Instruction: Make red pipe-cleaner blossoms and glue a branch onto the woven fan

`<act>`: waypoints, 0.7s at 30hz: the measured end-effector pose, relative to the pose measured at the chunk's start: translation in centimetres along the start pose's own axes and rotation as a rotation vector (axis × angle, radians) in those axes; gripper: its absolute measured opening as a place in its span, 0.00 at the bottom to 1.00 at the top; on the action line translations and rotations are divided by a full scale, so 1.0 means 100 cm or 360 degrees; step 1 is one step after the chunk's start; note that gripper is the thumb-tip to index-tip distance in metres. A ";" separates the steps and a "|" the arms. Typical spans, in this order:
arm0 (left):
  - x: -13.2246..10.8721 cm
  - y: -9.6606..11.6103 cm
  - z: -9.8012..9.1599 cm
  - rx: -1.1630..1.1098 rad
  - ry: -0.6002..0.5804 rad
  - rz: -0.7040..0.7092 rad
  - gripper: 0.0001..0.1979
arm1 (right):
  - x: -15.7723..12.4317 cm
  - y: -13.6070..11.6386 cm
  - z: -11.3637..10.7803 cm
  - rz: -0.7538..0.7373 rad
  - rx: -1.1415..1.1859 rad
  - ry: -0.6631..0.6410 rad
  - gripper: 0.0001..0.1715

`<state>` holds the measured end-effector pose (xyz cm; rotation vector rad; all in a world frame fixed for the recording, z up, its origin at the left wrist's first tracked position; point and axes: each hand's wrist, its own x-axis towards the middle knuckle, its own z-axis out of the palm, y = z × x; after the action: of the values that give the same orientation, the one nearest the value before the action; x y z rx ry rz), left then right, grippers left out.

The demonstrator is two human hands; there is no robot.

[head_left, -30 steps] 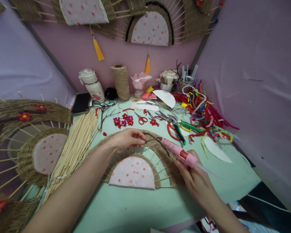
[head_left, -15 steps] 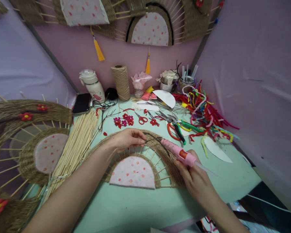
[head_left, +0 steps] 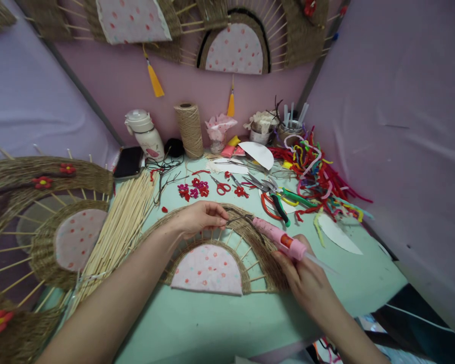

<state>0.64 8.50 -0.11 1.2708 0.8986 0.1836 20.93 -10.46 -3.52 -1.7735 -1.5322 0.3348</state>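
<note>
A woven twine fan [head_left: 267, 253] with a pink dotted half-circle of fabric [head_left: 208, 270] lies on the green table. Over its upper band, my left hand [head_left: 202, 218] pinches the left end of a thin dark twig [head_left: 240, 218]. My right hand [head_left: 301, 273] is wrapped round a pink glue gun [head_left: 276, 236], whose nozzle points left and meets the twig near its right part. Whether the tip touches the twig or the twine is too small to tell. A clear glue stick sticks out behind the gun.
Scissors [head_left: 223, 187], pliers [head_left: 280, 207] and red and purple flowers [head_left: 194, 189] lie behind the fan. Pipe cleaners [head_left: 318, 172] heap at right. Sticks [head_left: 117, 227] and another fan [head_left: 45, 242] are at left. A bottle [head_left: 146, 136] and twine spool [head_left: 189, 131] stand at the back.
</note>
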 end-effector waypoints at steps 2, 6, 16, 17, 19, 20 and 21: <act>0.001 0.000 0.000 0.0004 -0.0006 0.0004 0.09 | 0.000 0.001 0.001 -0.0004 -0.0001 0.0023 0.14; 0.002 -0.003 -0.002 0.0028 -0.0003 0.0023 0.14 | 0.000 0.004 0.002 0.0022 -0.0001 0.0044 0.14; 0.005 -0.005 -0.004 0.0022 0.0006 0.0034 0.13 | -0.003 -0.002 0.000 0.0015 0.0095 0.0019 0.10; 0.004 -0.005 -0.003 0.0020 0.0005 0.0027 0.13 | -0.003 -0.005 0.000 0.0008 0.0129 -0.0013 0.09; 0.004 -0.004 -0.001 0.0010 0.0006 0.0022 0.11 | -0.003 -0.010 0.002 0.0007 0.0194 -0.0095 0.06; 0.004 -0.004 0.000 0.0001 0.0008 0.0023 0.10 | -0.003 -0.013 0.002 0.0010 0.0216 -0.0137 0.05; 0.003 -0.004 0.001 -0.0010 0.0010 0.0025 0.10 | -0.003 -0.015 0.003 0.0014 0.0229 -0.0175 0.05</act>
<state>0.80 8.45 -0.59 1.2722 0.8928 0.2030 19.56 -10.64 -2.80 -1.6734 -1.5368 0.5413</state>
